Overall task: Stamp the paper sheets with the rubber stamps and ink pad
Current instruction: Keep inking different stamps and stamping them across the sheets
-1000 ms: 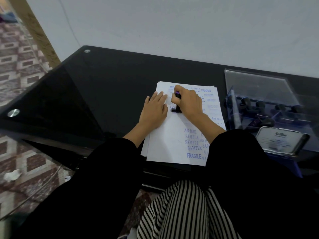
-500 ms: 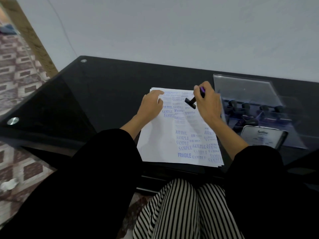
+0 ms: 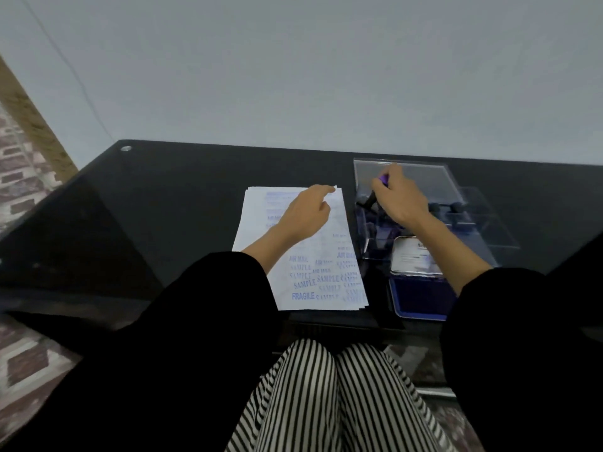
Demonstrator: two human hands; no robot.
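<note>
A stack of white paper sheets [image 3: 257, 220] lies on the black glass table, covered with blue prints such as SAMPLE, AIR MAIL and FRAGILE. My left hand [image 3: 305, 212] rests on the top sheet, fingers loosely spread toward its far right corner. My right hand [image 3: 399, 199] grips a black rubber stamp [image 3: 370, 201] with a purple top, held over the left end of the clear plastic stamp case [image 3: 479, 220]. More black stamps [image 3: 455, 208] sit inside the case. The blue ink pad [image 3: 419, 296] lies open near the table's front edge, its silver lid [image 3: 412, 256] raised.
The black glass table [image 3: 163, 203] runs wide to the left of the sheets and ends against a pale wall. A patterned floor shows at the far left. Black sleeves and striped trousers fill the foreground.
My right hand lifted the stamp off the sheet and carried it right, over the stamp case. My left hand slid up toward the sheet's far right corner.
</note>
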